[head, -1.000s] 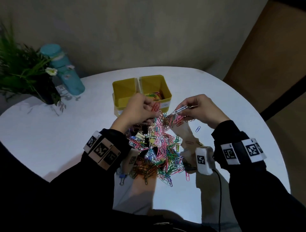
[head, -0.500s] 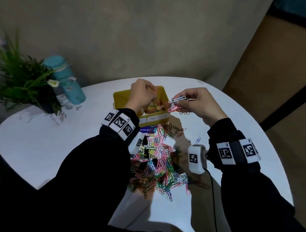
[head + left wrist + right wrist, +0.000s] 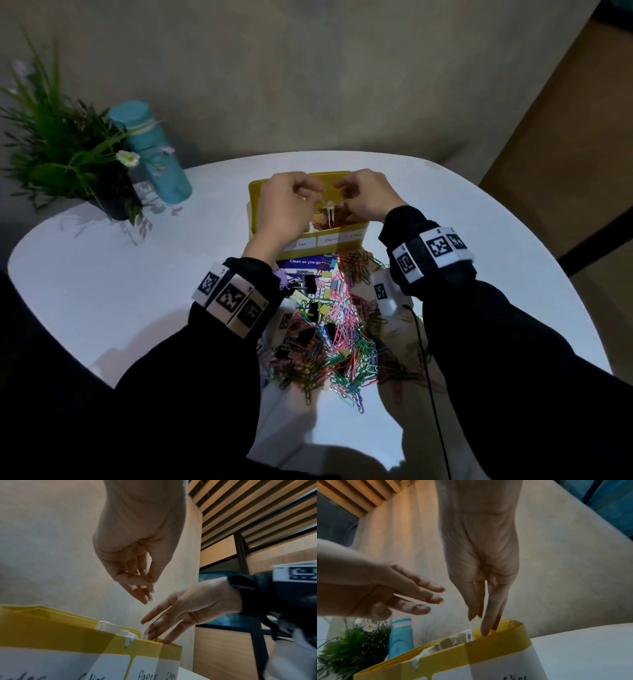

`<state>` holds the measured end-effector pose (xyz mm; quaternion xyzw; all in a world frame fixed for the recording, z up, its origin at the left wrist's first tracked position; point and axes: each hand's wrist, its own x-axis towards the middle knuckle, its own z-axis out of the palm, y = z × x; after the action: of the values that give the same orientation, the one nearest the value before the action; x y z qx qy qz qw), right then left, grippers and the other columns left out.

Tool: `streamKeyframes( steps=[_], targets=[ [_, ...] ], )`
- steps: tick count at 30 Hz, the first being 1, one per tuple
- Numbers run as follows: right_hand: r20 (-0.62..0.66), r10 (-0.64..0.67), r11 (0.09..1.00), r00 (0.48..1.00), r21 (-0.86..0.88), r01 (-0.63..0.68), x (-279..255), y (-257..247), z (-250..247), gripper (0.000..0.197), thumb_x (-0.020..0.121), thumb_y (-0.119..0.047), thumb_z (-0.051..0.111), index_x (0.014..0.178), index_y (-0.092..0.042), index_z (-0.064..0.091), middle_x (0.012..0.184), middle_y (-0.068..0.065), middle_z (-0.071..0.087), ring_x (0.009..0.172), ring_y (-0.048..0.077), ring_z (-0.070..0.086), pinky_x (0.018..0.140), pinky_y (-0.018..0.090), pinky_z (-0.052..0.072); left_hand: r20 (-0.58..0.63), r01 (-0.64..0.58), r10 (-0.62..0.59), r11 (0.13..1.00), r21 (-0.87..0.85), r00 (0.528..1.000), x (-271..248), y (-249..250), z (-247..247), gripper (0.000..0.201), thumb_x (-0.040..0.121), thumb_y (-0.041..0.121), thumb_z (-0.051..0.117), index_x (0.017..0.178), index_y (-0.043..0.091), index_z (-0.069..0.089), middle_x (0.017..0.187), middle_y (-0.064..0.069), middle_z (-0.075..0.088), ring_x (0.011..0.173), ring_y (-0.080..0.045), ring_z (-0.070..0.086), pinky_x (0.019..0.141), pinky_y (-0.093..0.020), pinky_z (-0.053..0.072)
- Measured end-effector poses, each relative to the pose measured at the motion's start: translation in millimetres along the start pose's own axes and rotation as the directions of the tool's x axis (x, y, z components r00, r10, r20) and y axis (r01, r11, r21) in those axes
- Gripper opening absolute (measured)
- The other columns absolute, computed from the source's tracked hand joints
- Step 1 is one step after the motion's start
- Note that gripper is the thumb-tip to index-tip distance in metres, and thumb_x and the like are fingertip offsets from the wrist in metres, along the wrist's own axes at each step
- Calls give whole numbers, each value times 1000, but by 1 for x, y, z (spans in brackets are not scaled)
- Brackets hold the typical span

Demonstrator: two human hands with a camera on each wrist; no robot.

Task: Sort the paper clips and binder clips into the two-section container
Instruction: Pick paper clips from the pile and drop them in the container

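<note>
Paper clips [image 3: 337, 325] lie in a many-coloured heap on the white worktop [image 3: 102, 274], mixed with binder clips [image 3: 306, 286], just on my side of the yellow two-section container [image 3: 356, 234]. More clips sit inside the container's right section, whose front label reads "Paper Clips"; I cannot make out what the left section holds, since my left hand covers it.

Both hands hover over the container. My left hand [image 3: 286, 210] hangs with its fingers [image 3: 145, 596] pointing down, loosely relaxed and close together, and from the left wrist view I see nothing between them. My right hand [image 3: 368, 200] reaches down into the right section, its fingers [image 3: 488, 620] long and nearly straight, the tips at the rim. A pale, whitish clip [image 3: 330, 214] hangs just under those tips, over the clips already in the section; in the wrist views it shows only as a faint blur against the fingers, so I cannot tell whether I am pinching it or it is free of them.

Off to the left of the worktop stand a green plant [image 3: 65, 161] with a small white flower and a teal bottle [image 3: 150, 154], touching or nearly so, well apart from the container.
</note>
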<state>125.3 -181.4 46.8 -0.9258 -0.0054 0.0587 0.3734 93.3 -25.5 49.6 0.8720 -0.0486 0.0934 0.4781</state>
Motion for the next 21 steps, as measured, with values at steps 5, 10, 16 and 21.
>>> streamKeyframes(
  steps=[5, 10, 16, 21],
  targets=[
    [-59, -27, 990, 998, 137, 35, -10, 11, -10, 37, 89, 4, 56, 125, -4, 59, 119, 13, 63, 103, 24, 62, 62, 25, 59, 113, 4, -5, 1000, 6, 994, -24, -4, 4, 21, 89, 4, 59, 85, 22, 69, 79, 2, 71, 70, -11, 68, 67, -30, 56],
    [-4, -105, 779, 994, 621, 85, -33, 34, -25, 37, 96, 0, 50, 132, -9, 52, 125, 8, 62, 117, 17, 59, 77, 28, 60, 315, -15, -24, 993, 120, 949, -42, -15, 24, 18, 89, 4, 57, 89, 13, 73, 88, -3, 69, 79, -17, 64, 75, -31, 55],
    [-263, 104, 886, 959, 462, 31, -41, 60, -26, 25, 98, -7, 47, 113, -10, 66, 106, 8, 69, 102, 23, 67, 81, 36, 59, 427, -135, 9, 955, 266, 904, -58, -22, 41, 20, 90, 5, 54, 98, 9, 72, 91, -8, 71, 76, -18, 62, 76, -34, 56],
    [98, 57, 948, 994, -318, -23, -47, 95, 7, 30, 94, -8, 53, 120, -9, 66, 128, 13, 61, 116, 28, 58, 103, 37, 44, 611, -201, -99, 893, 403, 785, -60, -21, 58, 10, 94, 7, 49, 99, 1, 56, 107, -15, 55, 103, -33, 58, 86, -44, 49]
  ],
)
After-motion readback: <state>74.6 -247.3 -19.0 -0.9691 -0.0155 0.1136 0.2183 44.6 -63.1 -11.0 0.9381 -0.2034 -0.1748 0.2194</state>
